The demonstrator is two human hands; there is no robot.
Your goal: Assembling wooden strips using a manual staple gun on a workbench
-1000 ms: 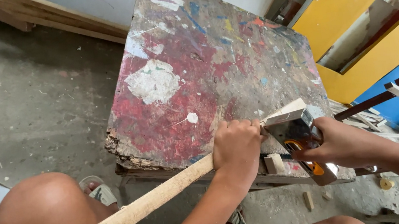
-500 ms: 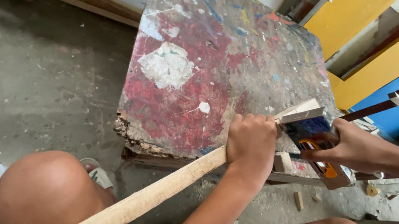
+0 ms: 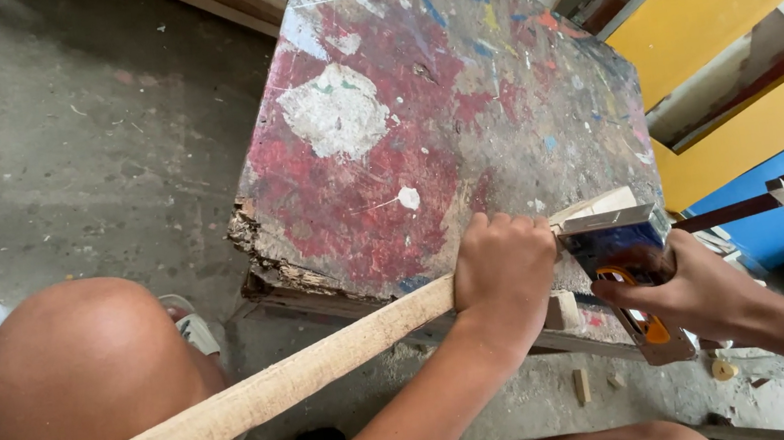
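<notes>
Wooden strip [image 3: 236,412] runs from the near left up to the board's near right edge, crossing above a bare knee [image 3: 80,382]. Paint-spattered board [image 3: 419,116] lies flat, its near left corner crumbling. Left hand [image 3: 503,271] has its fingers wrapped tight around the strip. Right hand [image 3: 694,291] clasps a try square [image 3: 628,265] against the strip's end [image 3: 602,204]. Yellow planks [image 3: 738,13] lean far right.

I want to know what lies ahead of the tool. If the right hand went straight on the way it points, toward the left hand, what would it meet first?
Probably the end of the wooden strip, then the left hand gripping it; the right hand holds a blue and orange tool already against that end, though depth is unclear.
</notes>
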